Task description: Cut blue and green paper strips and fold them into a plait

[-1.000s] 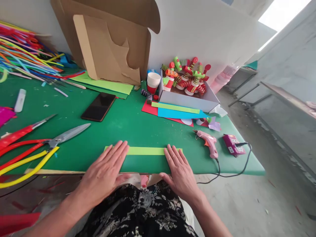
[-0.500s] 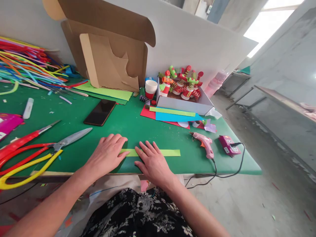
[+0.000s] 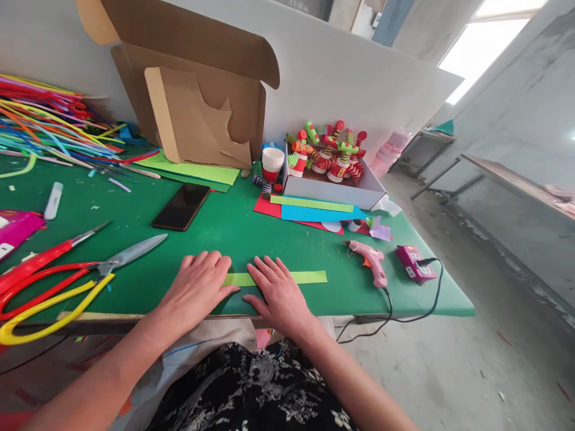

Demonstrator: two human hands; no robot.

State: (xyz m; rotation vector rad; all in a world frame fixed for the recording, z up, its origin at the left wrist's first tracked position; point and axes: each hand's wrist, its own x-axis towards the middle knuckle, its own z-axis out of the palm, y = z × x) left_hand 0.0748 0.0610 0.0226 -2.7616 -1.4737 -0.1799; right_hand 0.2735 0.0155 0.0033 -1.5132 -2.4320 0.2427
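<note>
A narrow light-green paper strip (image 3: 309, 277) lies lengthwise along the front of the green table. Over its left end is my left hand (image 3: 197, 286), palm down, its fingers bent and close together; the fingertips and that end of the strip are hidden. The left thumb reaches right, just below the strip's near edge. My right hand (image 3: 279, 294) rests flat across the strip's middle, fingers stretched out and thumb apart. Between the two hands a short piece of the strip shows.
Large scissors (image 3: 112, 263) and a red-handled tool (image 3: 49, 254) lie left, a phone (image 3: 182, 206) behind my left hand. A pink glue gun (image 3: 369, 260) and a corded purple power block (image 3: 414, 263) lie right. Behind stand paper cups (image 3: 272, 163) and a box (image 3: 332, 193) of paper figures.
My left thumb has slid off the strip toward me and slightly right. The left fingers have shifted a little. My right hand stays almost in place on the strip.
</note>
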